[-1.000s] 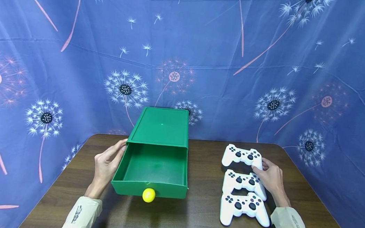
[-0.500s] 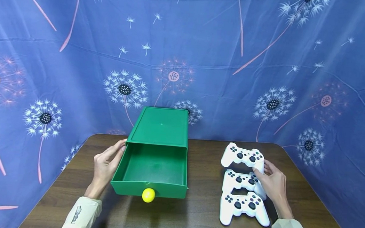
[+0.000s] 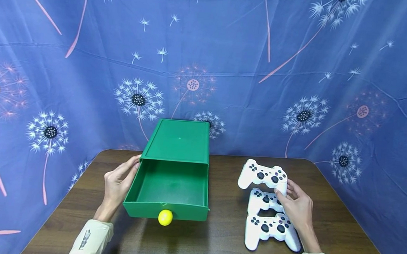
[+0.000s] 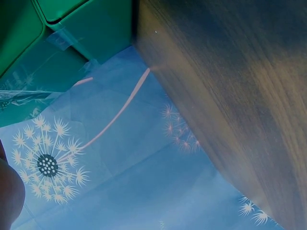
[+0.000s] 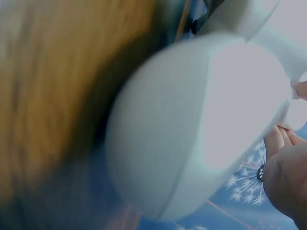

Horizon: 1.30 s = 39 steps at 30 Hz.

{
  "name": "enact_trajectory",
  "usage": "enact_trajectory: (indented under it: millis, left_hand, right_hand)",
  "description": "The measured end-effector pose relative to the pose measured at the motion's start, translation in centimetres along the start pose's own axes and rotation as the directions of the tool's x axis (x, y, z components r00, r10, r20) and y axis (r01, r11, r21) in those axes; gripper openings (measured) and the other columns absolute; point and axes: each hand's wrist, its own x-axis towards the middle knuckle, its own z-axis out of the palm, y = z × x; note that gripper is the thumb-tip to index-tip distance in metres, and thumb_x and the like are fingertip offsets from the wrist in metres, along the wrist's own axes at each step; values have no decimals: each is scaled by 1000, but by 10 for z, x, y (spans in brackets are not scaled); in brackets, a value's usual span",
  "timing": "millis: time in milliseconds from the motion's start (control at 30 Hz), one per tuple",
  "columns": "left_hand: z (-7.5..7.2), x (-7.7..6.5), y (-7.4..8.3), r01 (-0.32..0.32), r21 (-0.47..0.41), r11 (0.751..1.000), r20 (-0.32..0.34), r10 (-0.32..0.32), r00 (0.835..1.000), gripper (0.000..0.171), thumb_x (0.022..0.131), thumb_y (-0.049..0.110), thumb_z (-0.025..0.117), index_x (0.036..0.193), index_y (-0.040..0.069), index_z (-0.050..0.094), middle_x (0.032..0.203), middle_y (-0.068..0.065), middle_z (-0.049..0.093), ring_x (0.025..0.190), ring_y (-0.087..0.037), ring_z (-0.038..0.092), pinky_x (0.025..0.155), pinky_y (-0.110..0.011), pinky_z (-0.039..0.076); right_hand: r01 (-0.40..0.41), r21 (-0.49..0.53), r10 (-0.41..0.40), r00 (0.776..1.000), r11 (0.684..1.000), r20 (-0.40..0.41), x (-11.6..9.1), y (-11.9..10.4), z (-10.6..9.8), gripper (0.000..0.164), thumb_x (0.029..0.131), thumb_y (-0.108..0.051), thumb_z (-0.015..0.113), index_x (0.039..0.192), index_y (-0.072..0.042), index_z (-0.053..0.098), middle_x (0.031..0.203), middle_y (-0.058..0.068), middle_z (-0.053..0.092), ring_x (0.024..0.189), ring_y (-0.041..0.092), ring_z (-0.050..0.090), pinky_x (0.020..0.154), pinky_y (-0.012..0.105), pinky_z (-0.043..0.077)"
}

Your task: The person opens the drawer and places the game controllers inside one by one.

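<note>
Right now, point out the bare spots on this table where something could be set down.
Bare wood runs between the green drawer and the white controllers, and along the near edge in front of the yellow knob. The drawer's inside is bare too. The right side is crowded: three controllers, the right hand gripping the farthest one. The left hand rests against the drawer's left side.

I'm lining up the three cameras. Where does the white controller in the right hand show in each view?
Head: the held controller is right of centre, farthest of three, gripped by the right hand.
Left wrist: not in it.
Right wrist: held controller, a blurred white shell filling the middle.
Shared landmark: the dandelion cloth.
</note>
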Motion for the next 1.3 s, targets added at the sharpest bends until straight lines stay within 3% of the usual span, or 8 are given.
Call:
enact_trajectory:
  millis: [100,200,333,833,967,1300]
  left_hand:
    - [0,0,0,1,6,1000,1,-1,1000,46,74,-33,70,114,-11,74,110,-25,74,107,-1,69,88,-15,54]
    - [0,0,0,0,8,1000,0,0,1000,47,73,-33,70,115,-10,74,111,-23,74,107,-2,69,87,-15,54]
    - [0,0,0,-2,8,1000,-1,2,1000,47,73,-33,70,114,-11,74,111,-22,75,107,-2,69,87,-15,54]
    - [0,1,2,2,10,1000,-1,-2,1000,44,72,-33,69,112,-14,73,107,-28,73,107,2,67,87,-12,53]
    - [0,6,12,-2,8,1000,-7,2,1000,42,74,-33,68,111,-15,73,106,-28,73,106,2,67,87,-12,53]
    - [1,2,3,5,12,1000,-12,-5,1000,45,72,-34,69,112,-13,73,107,-27,74,106,2,67,87,-12,53]
  right_hand:
    - [9,14,-9,1000,1000,-7,-4,-5,1,52,86,-1,80,134,9,62,118,28,69,87,-16,52,84,14,53]
    - [11,29,-11,1000,1000,-7,-8,-10,3,52,86,-1,80,134,8,63,119,28,69,88,-16,52,79,5,49]
    - [14,50,-14,1000,999,-15,-13,-16,5,51,86,0,80,134,7,63,120,27,70,89,-16,53,78,2,47]
    - [97,162,-92,995,982,-39,-31,-53,7,51,85,5,81,133,6,64,116,24,71,93,-13,61,79,9,51]
    - [132,185,-125,991,974,-52,-36,-63,7,52,83,7,82,132,6,65,114,22,72,93,-11,63,80,10,52]
    - [213,269,-201,977,939,-71,-45,-86,7,52,80,15,81,129,6,67,111,21,73,92,-4,69,79,16,56]
